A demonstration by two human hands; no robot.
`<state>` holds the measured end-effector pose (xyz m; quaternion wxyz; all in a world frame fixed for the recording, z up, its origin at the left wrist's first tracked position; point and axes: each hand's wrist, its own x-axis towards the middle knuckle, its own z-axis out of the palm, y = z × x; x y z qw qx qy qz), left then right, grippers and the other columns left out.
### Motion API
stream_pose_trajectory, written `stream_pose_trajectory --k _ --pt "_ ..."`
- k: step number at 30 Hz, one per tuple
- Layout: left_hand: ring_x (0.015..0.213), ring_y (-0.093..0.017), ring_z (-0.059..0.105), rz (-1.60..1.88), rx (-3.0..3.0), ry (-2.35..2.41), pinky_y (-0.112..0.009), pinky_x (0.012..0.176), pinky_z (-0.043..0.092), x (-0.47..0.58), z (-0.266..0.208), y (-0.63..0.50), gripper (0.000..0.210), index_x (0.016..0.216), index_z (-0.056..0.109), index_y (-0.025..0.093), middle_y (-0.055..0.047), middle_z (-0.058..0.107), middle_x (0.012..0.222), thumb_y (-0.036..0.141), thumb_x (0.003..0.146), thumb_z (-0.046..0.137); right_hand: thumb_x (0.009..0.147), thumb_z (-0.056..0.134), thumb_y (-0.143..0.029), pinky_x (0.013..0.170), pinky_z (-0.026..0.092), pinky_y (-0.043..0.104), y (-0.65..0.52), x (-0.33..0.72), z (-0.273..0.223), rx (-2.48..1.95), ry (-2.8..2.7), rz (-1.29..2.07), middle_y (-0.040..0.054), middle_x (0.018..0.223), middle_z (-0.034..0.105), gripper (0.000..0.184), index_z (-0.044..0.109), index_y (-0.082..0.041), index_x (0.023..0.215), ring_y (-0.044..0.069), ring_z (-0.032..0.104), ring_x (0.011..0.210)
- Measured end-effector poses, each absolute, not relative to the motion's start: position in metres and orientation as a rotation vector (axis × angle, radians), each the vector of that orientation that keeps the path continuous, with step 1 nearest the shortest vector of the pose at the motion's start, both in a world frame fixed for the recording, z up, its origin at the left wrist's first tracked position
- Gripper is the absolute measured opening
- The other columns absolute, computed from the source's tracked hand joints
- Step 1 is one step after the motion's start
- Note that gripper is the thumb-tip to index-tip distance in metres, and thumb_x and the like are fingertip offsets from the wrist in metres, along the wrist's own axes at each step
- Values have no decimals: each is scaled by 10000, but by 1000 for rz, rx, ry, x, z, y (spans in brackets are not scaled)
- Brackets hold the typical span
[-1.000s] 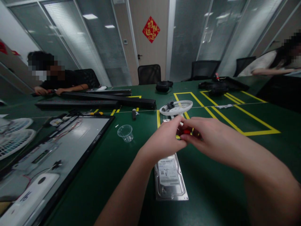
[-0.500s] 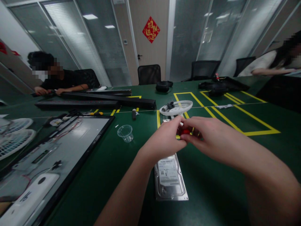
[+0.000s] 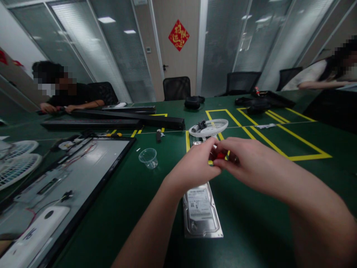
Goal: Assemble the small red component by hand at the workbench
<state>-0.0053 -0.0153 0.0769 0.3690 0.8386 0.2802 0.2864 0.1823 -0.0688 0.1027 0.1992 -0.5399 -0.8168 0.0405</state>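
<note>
My left hand (image 3: 198, 160) and my right hand (image 3: 241, 154) meet above the table, their fingertips close together. A small red object (image 3: 221, 156) shows between the fingers of my right hand; its kind is mostly hidden. What the curled left fingers hold, if anything, is out of sight. Below my hands a silver hard drive (image 3: 201, 212) lies flat, label up, its far end covered by my left hand. Just beyond my hands stands a white slotted basket (image 3: 216, 128) with dark and silver parts in it. Left of my hands is a clear plastic cup (image 3: 148, 158).
A large grey panel with a black frame (image 3: 92, 163) fills the left side, with a white device (image 3: 41, 230) on it. Long black bars (image 3: 158, 120) lie farther back. Yellow tape (image 3: 264, 143) marks the green table. One person sits at far left, another at far right.
Almost nothing differs. My hands stay together in the same place, with only a very slight shift of the fingers around the red object.
</note>
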Motion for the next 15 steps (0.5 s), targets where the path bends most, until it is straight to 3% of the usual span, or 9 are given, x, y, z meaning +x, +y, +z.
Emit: stream_pose_trajectory --k 6,12,15 --pt "1006 -248 707 737 2191 760 -373 855 548 -5 78 -15 273 1073 622 196 -72 745 1090 98 820 652 909 561 13 790 476 328 -67 181 104 -1326 -2329 119 66 1119 751 322 725 -218 1062 226 700 947" --pt "1036 -245 725 732 2131 712 -347 855 569 -5 77 -15 299 1109 627 182 -87 760 1131 101 825 666 1009 661 -226 700 461 349 -68 181 103 -1534 -2277 119 75 1018 790 160 762 -215 1133 251 703 844" --pt "1037 -252 727 733 2151 731 -365 872 569 -5 77 -15 328 1119 629 188 -88 765 1145 72 814 658 1002 676 -212 729 475 343 -69 181 103 -1488 -2282 122 70 1081 780 180 752 -230 1164 248 707 893"
